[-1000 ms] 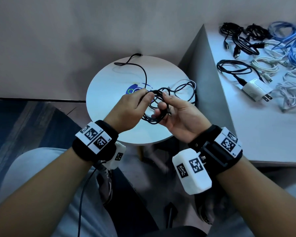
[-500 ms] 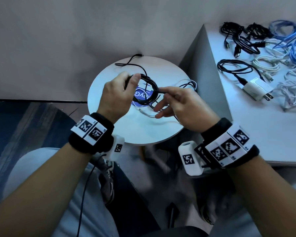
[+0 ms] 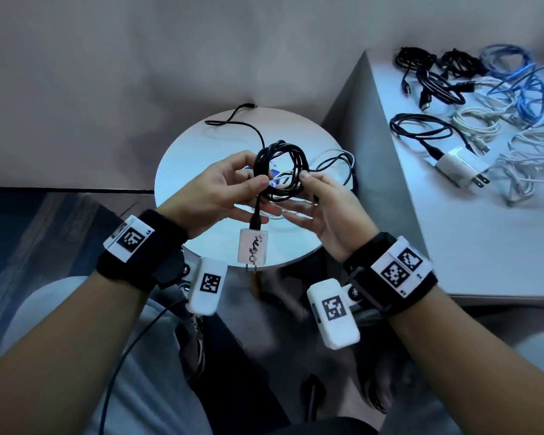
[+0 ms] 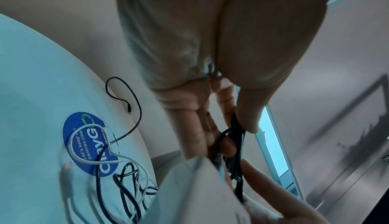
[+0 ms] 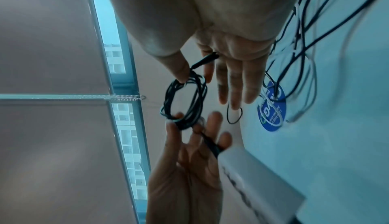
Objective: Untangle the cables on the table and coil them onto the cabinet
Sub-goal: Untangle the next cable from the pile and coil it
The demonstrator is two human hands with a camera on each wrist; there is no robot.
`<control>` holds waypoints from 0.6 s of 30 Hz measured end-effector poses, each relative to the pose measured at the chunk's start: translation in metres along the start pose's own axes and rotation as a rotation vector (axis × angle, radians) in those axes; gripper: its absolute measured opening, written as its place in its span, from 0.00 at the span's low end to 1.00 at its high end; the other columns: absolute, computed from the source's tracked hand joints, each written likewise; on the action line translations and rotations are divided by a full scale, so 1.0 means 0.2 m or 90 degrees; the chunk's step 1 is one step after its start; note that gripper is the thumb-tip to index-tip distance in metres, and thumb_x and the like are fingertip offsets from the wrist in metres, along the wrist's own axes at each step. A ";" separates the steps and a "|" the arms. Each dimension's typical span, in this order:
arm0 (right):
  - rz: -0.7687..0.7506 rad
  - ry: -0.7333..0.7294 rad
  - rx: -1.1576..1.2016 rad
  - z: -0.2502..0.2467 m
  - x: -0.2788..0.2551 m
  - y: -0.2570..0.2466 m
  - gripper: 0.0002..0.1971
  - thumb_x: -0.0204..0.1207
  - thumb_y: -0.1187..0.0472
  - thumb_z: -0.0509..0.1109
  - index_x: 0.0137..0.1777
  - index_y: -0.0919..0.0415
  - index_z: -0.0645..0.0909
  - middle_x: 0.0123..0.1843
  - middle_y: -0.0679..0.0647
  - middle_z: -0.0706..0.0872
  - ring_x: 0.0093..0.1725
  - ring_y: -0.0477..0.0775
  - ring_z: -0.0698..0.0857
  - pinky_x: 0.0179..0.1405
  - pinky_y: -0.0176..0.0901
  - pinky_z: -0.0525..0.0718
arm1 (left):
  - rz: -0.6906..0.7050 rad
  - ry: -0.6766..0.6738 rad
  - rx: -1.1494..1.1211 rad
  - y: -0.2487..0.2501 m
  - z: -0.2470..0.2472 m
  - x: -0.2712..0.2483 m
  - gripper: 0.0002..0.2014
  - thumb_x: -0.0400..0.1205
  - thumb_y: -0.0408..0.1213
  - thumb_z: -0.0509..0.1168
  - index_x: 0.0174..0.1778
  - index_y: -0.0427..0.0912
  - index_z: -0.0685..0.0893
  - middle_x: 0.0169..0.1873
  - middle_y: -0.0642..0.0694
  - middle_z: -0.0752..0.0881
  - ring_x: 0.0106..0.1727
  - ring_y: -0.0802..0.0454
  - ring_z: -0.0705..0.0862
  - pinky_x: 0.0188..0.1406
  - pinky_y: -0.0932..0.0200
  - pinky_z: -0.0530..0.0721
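Observation:
A black cable coil (image 3: 280, 171) hangs in the air over the round white table (image 3: 182, 171). My left hand (image 3: 253, 180) pinches its left side between thumb and fingers. My right hand (image 3: 307, 180) pinches its right side with thumb and forefinger while the other fingers stay straight. A white charger plug (image 3: 253, 251) dangles from the coil's end below my left hand. The right wrist view shows the black cable coil (image 5: 183, 101) between both thumbs and the white charger plug (image 5: 256, 177). In the left wrist view my left fingers (image 4: 242, 124) clamp the black strands.
A thin black cable (image 3: 233, 122) and a black and white tangle (image 3: 335, 164) lie on the table around a blue sticker (image 4: 90, 144). The grey cabinet (image 3: 453, 246) at the right carries several coiled black, white and blue cables and a second white charger (image 3: 459, 166).
Both hands have come closer together and now pinch the coil on opposite sides. The coil is turned upright, and the white charger plug now hangs in view under my left hand.

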State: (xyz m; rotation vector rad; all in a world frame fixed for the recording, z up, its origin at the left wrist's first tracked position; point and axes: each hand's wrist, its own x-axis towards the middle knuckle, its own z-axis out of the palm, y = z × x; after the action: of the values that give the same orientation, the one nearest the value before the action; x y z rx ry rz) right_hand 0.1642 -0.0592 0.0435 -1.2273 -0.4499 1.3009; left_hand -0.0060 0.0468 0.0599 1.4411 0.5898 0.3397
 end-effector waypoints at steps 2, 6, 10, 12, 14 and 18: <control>0.039 -0.030 0.001 0.02 -0.01 0.04 0.13 0.89 0.50 0.60 0.62 0.56 0.80 0.60 0.60 0.90 0.58 0.60 0.90 0.54 0.48 0.83 | 0.002 0.023 -0.005 0.00 0.01 0.00 0.11 0.83 0.40 0.66 0.58 0.41 0.78 0.60 0.27 0.86 0.54 0.31 0.91 0.50 0.39 0.90; 0.095 -0.086 0.096 0.06 -0.03 0.08 0.23 0.89 0.40 0.52 0.70 0.51 0.80 0.65 0.64 0.88 0.65 0.72 0.86 0.62 0.60 0.84 | 0.021 0.077 -0.044 -0.02 0.04 0.02 0.09 0.84 0.39 0.67 0.58 0.41 0.81 0.60 0.30 0.88 0.54 0.32 0.91 0.53 0.38 0.90; 0.088 -0.080 0.084 0.05 -0.01 0.10 0.23 0.89 0.40 0.51 0.75 0.51 0.76 0.63 0.67 0.89 0.63 0.82 0.84 0.58 0.60 0.85 | 0.077 0.197 0.063 -0.03 0.05 0.04 0.07 0.84 0.35 0.70 0.54 0.37 0.85 0.44 0.43 0.94 0.44 0.49 0.92 0.46 0.60 0.87; 0.078 -0.048 0.057 0.04 0.00 0.10 0.23 0.89 0.43 0.54 0.76 0.55 0.74 0.58 0.67 0.90 0.59 0.83 0.85 0.55 0.61 0.82 | 0.110 0.229 0.175 -0.04 0.04 0.05 0.04 0.83 0.38 0.73 0.50 0.42 0.88 0.39 0.52 0.93 0.40 0.58 0.88 0.44 0.66 0.82; 0.062 -0.024 0.052 0.03 -0.01 0.09 0.22 0.89 0.46 0.57 0.74 0.59 0.75 0.53 0.67 0.91 0.46 0.75 0.91 0.49 0.58 0.85 | 0.118 0.236 0.221 -0.05 0.03 0.06 0.03 0.82 0.41 0.74 0.48 0.47 0.89 0.36 0.58 0.89 0.36 0.61 0.83 0.43 0.67 0.79; 0.006 -0.010 0.036 0.02 -0.05 0.03 0.18 0.90 0.51 0.58 0.62 0.64 0.83 0.43 0.64 0.91 0.33 0.68 0.90 0.35 0.51 0.88 | 0.104 0.203 0.202 -0.05 0.05 0.07 0.11 0.87 0.50 0.66 0.47 0.46 0.86 0.37 0.50 0.87 0.31 0.58 0.79 0.32 0.68 0.76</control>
State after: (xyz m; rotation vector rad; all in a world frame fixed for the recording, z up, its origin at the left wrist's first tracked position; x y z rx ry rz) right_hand 0.1545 -0.0669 0.0428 -1.1738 -0.4161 1.3236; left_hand 0.0090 0.0450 0.0485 1.7609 0.8119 0.6353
